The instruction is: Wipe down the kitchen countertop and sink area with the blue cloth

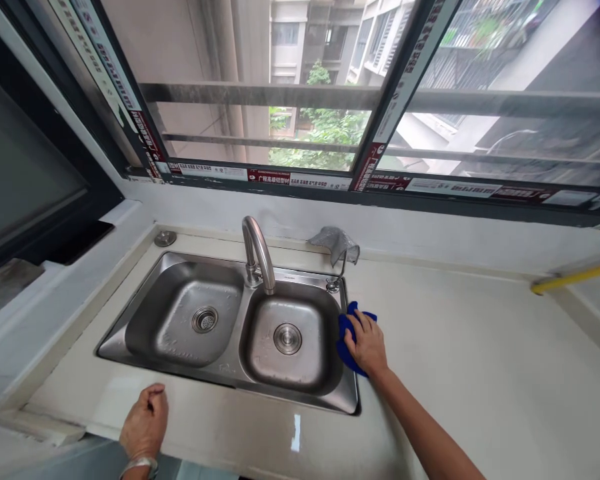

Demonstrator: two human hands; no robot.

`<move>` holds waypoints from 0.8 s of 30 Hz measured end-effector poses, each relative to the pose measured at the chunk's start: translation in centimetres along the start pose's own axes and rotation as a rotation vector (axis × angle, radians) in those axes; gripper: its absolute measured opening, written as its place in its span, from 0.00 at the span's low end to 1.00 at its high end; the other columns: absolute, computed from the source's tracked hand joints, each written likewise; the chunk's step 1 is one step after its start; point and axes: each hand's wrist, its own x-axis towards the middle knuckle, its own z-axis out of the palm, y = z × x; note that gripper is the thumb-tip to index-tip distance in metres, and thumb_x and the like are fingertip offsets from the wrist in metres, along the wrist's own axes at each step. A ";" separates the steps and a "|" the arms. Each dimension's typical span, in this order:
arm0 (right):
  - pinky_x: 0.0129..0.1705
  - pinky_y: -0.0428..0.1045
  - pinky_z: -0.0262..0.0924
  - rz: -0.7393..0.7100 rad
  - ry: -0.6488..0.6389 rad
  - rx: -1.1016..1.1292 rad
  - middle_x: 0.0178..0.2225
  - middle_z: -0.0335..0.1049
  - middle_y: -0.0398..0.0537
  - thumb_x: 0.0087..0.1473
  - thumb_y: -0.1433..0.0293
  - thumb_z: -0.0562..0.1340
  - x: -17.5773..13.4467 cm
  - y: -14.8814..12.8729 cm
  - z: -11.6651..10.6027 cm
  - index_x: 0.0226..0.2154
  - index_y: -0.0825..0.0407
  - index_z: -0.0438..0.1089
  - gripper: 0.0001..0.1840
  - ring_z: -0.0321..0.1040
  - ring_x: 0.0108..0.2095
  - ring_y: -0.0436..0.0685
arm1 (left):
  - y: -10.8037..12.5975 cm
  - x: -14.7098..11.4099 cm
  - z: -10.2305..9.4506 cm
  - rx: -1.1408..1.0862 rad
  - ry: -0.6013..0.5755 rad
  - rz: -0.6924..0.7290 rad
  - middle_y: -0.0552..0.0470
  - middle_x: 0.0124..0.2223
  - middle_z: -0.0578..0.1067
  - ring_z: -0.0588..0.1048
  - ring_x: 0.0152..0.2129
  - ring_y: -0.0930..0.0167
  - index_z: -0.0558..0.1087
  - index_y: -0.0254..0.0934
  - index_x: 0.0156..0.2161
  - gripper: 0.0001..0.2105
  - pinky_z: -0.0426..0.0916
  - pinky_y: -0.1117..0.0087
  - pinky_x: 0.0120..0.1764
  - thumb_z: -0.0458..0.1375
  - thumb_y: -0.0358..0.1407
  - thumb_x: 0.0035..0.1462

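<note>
My right hand (369,343) presses a bunched blue cloth (349,360) against the right rim of the steel double sink (300,393), where it meets the pale countertop (460,373). The cloth sticks out on both sides of my fingers. Left of the sink's front edge, my left hand (147,420) is curled closed over the counter near its front. Nothing shows in its fingers, and a bracelet (143,461) circles that wrist. Water drops dot the left basin (180,333).
A curved faucet (260,250) rises behind the basins. Grey mesh (336,241) covers a soap dispenser (333,285) at the sink's back right. A round metal cap (165,238) sits at the back left corner. A yellow pipe (575,277) juts in at right, and a window frame (290,179) spans the back.
</note>
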 end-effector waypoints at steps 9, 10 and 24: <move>0.58 0.66 0.52 -0.089 -0.054 -0.177 0.65 0.56 0.57 0.58 0.63 0.54 8.4 -0.3 2.3 0.54 0.52 0.68 0.23 0.49 0.61 0.74 | 0.2 -0.3 0.1 0.013 0.006 -0.042 0.47 0.33 0.76 0.68 0.24 0.66 0.75 0.41 0.47 0.18 0.56 0.68 0.29 0.44 0.42 0.63; 0.58 0.67 0.52 -0.083 -0.057 -0.180 0.65 0.56 0.58 0.58 0.63 0.54 9.0 -0.2 2.6 0.54 0.53 0.68 0.23 0.49 0.61 0.75 | 0.3 -0.4 0.0 0.010 0.011 -0.043 0.47 0.33 0.76 0.68 0.25 0.67 0.75 0.41 0.47 0.18 0.56 0.68 0.29 0.45 0.42 0.63; 0.60 0.65 0.49 -0.178 -0.121 -0.139 0.48 0.71 0.55 0.56 0.66 0.56 5.9 -1.6 0.5 0.44 0.53 0.72 0.16 0.50 0.61 0.74 | 0.3 -0.4 -0.3 -0.020 0.006 -0.026 0.48 0.32 0.76 0.68 0.25 0.67 0.76 0.41 0.46 0.18 0.56 0.69 0.29 0.45 0.41 0.64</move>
